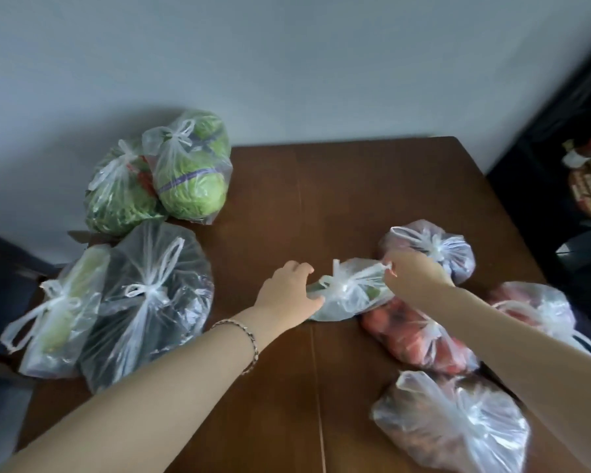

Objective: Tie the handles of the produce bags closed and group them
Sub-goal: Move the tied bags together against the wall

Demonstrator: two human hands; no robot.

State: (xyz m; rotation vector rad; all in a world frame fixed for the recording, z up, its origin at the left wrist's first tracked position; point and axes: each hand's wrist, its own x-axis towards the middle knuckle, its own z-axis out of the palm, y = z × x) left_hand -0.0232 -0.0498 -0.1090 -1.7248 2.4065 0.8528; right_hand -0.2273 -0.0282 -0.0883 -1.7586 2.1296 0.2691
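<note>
While both arms reach over the brown table, the small knotted bag sits mid-table, toward the right edge. Left hand cups its left side, fingers curled loosely on the plastic. Right hand pinches a handle loop. Green-produce bags cluster at the far left corner; red-produce bags along the right edge.

Both forearms are seen bare, no sleeves. A thin beaded bracelet is worn at the left wrist.
</note>
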